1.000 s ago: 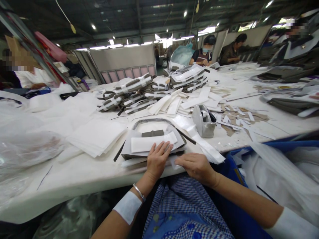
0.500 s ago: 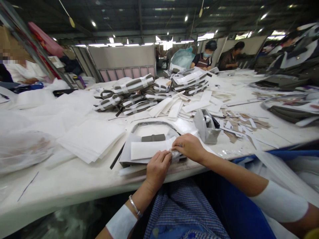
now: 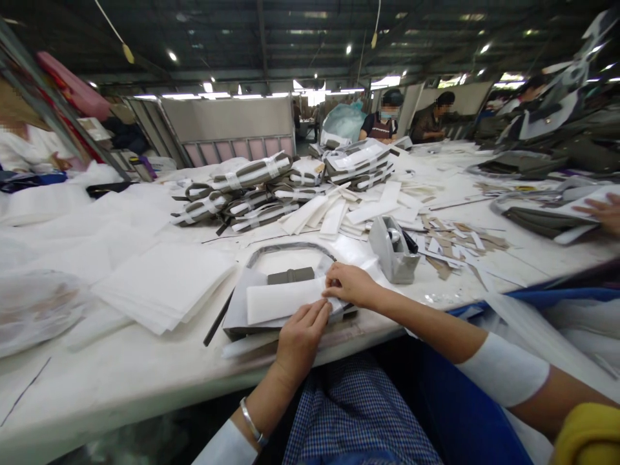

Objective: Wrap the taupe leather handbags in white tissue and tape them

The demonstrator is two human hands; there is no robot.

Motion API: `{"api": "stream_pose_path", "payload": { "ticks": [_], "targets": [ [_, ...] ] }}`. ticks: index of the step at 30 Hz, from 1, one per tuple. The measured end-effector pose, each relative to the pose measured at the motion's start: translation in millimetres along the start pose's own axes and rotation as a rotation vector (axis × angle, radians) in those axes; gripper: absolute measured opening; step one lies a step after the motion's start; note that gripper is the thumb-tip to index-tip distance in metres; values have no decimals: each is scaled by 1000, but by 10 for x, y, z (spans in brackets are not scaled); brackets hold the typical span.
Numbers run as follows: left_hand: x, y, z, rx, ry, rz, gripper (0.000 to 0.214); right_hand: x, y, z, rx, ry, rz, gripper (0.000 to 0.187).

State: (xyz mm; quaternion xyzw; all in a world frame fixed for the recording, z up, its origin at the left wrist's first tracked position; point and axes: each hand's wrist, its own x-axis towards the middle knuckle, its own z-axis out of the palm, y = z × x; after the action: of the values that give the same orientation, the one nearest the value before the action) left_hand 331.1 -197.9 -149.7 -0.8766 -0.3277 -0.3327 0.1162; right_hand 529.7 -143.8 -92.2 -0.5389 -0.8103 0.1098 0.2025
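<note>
A flat grey bag [image 3: 245,310] with a curved handle lies at the table's near edge, with a white padded strip [image 3: 281,301] laid across it. My left hand [image 3: 301,338] rests on the strip's lower right end, fingers curled and pressing down. My right hand [image 3: 349,285] pinches the strip's right end just above, fingers closed on it. A grey tape dispenser [image 3: 392,242] stands a little to the right of my right hand.
A stack of white sheets [image 3: 165,284] lies to the left. Bundled grey bags [image 3: 242,190] and loose white strips [image 3: 339,213] fill the table's middle. Paper scraps [image 3: 460,239] lie to the right. Other people work at the far end and the sides. A blue bin [image 3: 465,413] stands at my right.
My right hand came up from the table edge onto the strip's right end. My left hand slid back toward the strip's lower right corner. The view shifted slightly.
</note>
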Motion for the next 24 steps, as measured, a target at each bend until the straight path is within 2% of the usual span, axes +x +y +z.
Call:
{"api": "stream_pose_path", "payload": {
  "ticks": [4,6,8,10,12,14,17,20,24],
  "targets": [
    [37,15,-17,14,-6,-6,32,-115,-38,-25,10,80,19,7],
    [45,9,-26,9,-9,-4,33,-232,20,-167,49,160,-20,4],
    [46,-2,-28,3,-5,2,33,-378,173,-408,101,313,-19,8],
    [44,-8,-25,-9,3,3,34,-519,412,-702,178,479,168,13],
    [44,-7,-22,-25,15,3,35,-610,696,-971,296,534,497,18],
    [46,-2,-20,-33,28,4,34,-628,967,-1147,397,473,674,18],
    [46,2,-17,-26,37,8,34,-535,1259,-1217,549,325,795,24],
    [43,3,-16,-31,39,3,33,-389,1395,-1192,707,224,885,26],
    [39,12,-18,-38,43,-5,32,-265,1427,-1207,880,176,929,18]
  ]
}}
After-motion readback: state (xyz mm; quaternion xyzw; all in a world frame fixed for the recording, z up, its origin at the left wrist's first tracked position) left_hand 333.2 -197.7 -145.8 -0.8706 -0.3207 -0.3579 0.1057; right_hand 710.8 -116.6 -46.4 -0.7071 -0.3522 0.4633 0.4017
